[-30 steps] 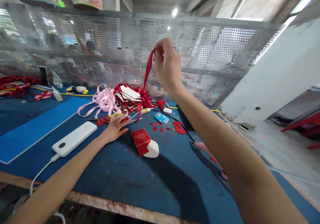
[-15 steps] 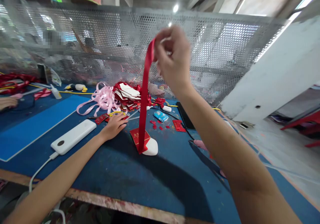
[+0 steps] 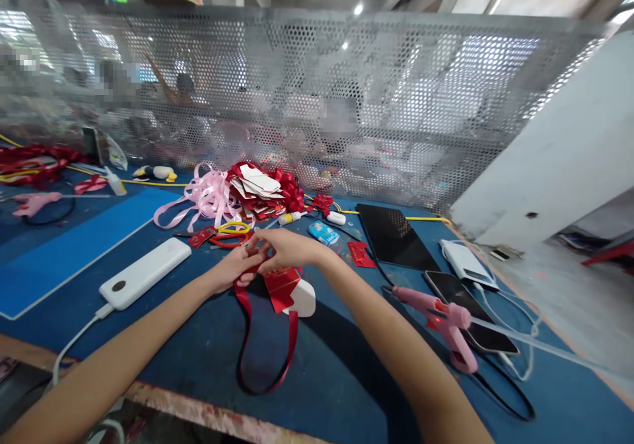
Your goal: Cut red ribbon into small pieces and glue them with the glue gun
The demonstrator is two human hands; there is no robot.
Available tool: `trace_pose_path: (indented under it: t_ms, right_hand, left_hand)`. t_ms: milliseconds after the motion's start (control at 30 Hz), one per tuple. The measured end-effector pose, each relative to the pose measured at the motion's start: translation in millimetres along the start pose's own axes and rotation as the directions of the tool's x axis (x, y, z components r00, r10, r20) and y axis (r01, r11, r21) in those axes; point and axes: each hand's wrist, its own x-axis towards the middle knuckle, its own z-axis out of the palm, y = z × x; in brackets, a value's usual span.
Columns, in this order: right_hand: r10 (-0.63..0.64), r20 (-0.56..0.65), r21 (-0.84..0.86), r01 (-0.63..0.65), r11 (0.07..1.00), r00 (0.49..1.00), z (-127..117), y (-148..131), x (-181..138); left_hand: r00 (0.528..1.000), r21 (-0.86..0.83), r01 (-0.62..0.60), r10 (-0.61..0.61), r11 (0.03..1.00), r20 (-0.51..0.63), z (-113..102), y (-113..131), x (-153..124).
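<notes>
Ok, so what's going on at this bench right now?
A person works bare-handed at a blue table. The left hand and right hand meet at the middle, fingers pinching a red ribbon whose loop lies toward the near edge. A red card lies just under the hands. A pink glue gun lies untouched to the right, and a white power bank to the left.

Bright overhead daylight, soft shadows, perhaps slight wide-angle edge distortion.
</notes>
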Motion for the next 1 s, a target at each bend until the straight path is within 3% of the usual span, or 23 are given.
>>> trace_pose_path:
  t_ms: [300, 533, 767, 1000]
  right_hand:
    - [0.152, 0.073, 0.141, -0.161, 0.977, 0.986, -17, 46, -15]
    - [0.102, -0.012, 0.015, -0.101, 0.995, 0.995, -2, 34, -3]
    - [0.109, -0.172, -0.300, -0.157, 0.941, 0.979, -1, 22, 58]
    - [0.240, -0.032, -0.584, -0.213, 0.783, 0.970, 28, 16, 138]
  left_hand:
    - [0.971, 0.012, 0.154, -0.154, 0.988, 0.184, -2, 0, -4]
    - [0.953, -0.051, 0.206, -0.188, 0.977, 0.239, 7, 4, -6]
    - [0.952, -0.038, 0.163, -0.147, 0.986, 0.270, 9, -3, -4]
    - [0.958, 0.140, 0.014, -0.053, 0.990, 0.281, 7, -6, -2]
